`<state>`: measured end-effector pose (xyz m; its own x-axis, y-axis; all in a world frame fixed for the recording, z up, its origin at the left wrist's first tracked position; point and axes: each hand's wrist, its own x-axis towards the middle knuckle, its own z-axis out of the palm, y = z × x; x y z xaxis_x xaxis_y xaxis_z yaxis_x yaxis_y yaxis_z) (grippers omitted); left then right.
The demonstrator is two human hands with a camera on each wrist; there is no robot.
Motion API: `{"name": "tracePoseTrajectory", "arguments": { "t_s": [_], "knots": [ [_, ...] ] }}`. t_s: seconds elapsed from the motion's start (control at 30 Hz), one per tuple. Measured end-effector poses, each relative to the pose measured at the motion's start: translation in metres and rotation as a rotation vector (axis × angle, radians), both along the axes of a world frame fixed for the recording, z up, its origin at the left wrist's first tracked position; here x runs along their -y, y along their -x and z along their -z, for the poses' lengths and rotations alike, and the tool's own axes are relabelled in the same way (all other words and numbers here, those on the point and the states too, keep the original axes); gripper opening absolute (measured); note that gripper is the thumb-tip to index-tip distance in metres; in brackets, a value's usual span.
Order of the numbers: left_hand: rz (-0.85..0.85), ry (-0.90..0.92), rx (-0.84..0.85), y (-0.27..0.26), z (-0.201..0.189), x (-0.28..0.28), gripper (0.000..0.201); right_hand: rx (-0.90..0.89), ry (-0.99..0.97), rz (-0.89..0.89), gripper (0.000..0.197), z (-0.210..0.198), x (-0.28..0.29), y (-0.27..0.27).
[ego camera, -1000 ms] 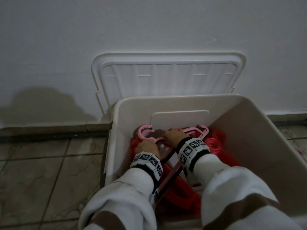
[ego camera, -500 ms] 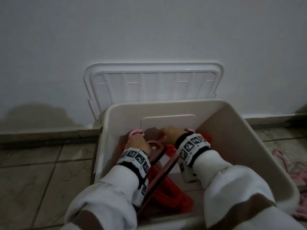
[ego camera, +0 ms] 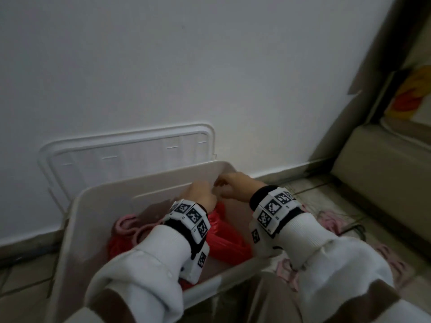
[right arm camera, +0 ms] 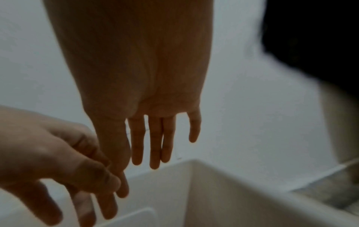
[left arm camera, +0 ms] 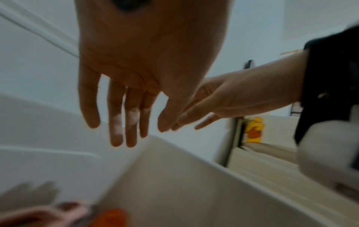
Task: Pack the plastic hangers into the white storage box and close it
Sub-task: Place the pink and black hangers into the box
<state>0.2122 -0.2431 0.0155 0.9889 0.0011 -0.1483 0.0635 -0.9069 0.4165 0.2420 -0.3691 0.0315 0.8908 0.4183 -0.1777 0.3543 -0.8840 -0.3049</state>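
From the head camera, the white storage box (ego camera: 149, 190) stands open on the tiled floor (ego camera: 25, 276) beside the wall. Its white lid (ego camera: 126, 150) is off and leans upright against the wall just behind the box. Inside the box lie red plastic hangers (ego camera: 224, 236) in a heap, with pink plastic hangers (ego camera: 127, 226) toward the left end. More pink hangers (ego camera: 331, 220) lie loose on the floor to the right of the box, outside it. The left hand (ego camera: 200, 194) and the right hand (ego camera: 235, 186) are raised together above the far right part of the box, close to each other near its back rim; both wrists wear white bands with black square markers. A beige cushioned seat (ego camera: 382, 173) fills the right side.

From the left wrist camera, the left hand (left arm camera: 136, 61) shows its palm with the fingers (left arm camera: 116, 122) straight and hanging down, its grip apart and holding nothing. The right hand (left arm camera: 233, 98) reaches in from the right, fingers extended, its tips meeting the left thumb. Below, the box wall (left arm camera: 174, 184) slopes away, and blurred pink and red hangers (left arm camera: 108, 218) sit at the bottom.

From the right wrist camera, the right hand (right arm camera: 139, 76) hangs with fingers (right arm camera: 155, 145) straight, grip apart and empty. The left hand (right arm camera: 48, 153) comes in from the left with loosely bent fingers touching the right thumb. The box corner (right arm camera: 194, 184) is beneath.
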Motion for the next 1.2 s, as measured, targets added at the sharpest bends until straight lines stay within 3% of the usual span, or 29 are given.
{"name": "tracePoseTrajectory", "arguments": {
  "t_s": [0.17, 0.27, 0.43, 0.57, 0.7, 0.83, 1.07, 1.2],
  "knots": [
    [0.341, 0.001, -0.027, 0.001, 0.0, 0.091, 0.034, 0.13, -0.107, 0.167, 0.036, 0.0, 0.1, 0.015],
    [0.513, -0.118, -0.023, -0.004, 0.002, 0.131, 0.039, 0.127, -0.117, 0.309, 0.036, 0.023, 0.156, 0.023],
    [0.693, -0.446, -0.268, -0.009, 0.009, 0.168, 0.054, -0.064, -0.007, 0.491, 0.044, 0.084, 0.226, 0.04],
    [0.756, -0.539, -0.415, -0.016, 0.01, 0.177, 0.05, -0.231, 0.068, 0.58, 0.062, 0.139, 0.262, 0.055],
    [0.76, -0.595, -0.433, -0.021, 0.004, 0.18, 0.05, -0.382, 0.137, 0.622, 0.082, 0.189, 0.273, 0.066],
    [0.761, -0.607, -0.468, -0.026, 0.005, 0.182, 0.044, -0.41, 0.194, 0.619, 0.079, 0.218, 0.26, 0.068],
    [0.736, -0.545, -0.485, -0.032, 0.007, 0.185, 0.037, -0.381, 0.25, 0.507, 0.076, 0.22, 0.234, 0.065],
    [0.728, -0.561, -0.477, -0.031, 0.007, 0.185, 0.038, -0.41, 0.187, 0.475, 0.08, 0.219, 0.216, 0.071]
  ]
}}
